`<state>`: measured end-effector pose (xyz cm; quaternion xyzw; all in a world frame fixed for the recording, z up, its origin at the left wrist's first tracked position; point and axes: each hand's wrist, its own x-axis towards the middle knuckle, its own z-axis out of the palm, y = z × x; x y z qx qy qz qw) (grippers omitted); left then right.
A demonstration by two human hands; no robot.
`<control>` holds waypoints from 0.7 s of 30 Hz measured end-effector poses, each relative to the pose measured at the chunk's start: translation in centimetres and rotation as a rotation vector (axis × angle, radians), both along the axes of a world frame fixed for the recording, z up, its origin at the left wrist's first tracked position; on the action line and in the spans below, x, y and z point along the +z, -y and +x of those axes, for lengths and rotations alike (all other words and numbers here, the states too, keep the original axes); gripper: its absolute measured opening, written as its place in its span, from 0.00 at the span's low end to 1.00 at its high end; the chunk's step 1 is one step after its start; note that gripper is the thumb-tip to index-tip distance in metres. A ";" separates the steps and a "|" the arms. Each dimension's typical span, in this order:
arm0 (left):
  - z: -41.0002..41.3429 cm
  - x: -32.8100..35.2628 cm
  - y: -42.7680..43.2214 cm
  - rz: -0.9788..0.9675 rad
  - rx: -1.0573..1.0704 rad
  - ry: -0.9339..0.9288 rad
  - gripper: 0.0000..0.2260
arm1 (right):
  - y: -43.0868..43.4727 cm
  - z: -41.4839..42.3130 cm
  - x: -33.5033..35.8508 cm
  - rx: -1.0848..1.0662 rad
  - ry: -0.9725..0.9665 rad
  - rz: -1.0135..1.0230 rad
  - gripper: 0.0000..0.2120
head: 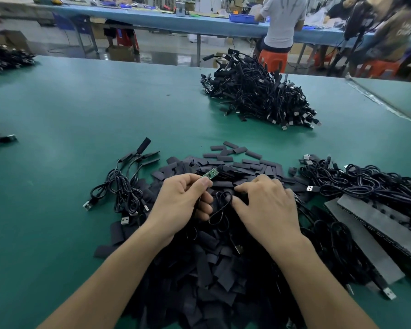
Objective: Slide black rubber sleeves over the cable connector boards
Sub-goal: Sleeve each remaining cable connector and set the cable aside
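My left hand [183, 203] pinches a cable at its small green connector board [210, 174], which sticks up bare above my thumb; the black cable [220, 210] loops down between my hands. My right hand [263, 203] lies palm down on the pile of flat black rubber sleeves [223, 269], fingers curled onto a sleeve there; whether it grips one I cannot tell. The sleeve pile spreads across the green table [81, 115] in front of me.
A few sleeved cables [128, 181] lie left of the pile. Unsleeved cables [365, 184] are heaped at the right beside grey foam strips [365, 238]. A large heap of cables [259, 96] sits farther back. People work at a blue bench behind.
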<state>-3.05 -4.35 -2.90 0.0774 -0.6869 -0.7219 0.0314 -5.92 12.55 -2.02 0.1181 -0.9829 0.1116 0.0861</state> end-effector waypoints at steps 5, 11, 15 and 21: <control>-0.1 -0.3 0.1 -0.004 -0.011 0.008 0.09 | -0.1 -0.5 0.5 0.035 0.003 -0.016 0.14; -0.4 -0.8 0.2 -0.026 0.000 0.001 0.09 | -0.3 -0.2 0.1 0.040 -0.046 -0.123 0.13; -0.4 -1.1 0.2 -0.045 0.000 -0.004 0.09 | -0.1 -0.5 0.2 0.127 0.027 -0.118 0.17; -0.5 -1.1 0.3 -0.035 0.000 -0.005 0.09 | 0.4 -0.5 -0.7 0.144 0.032 -0.177 0.12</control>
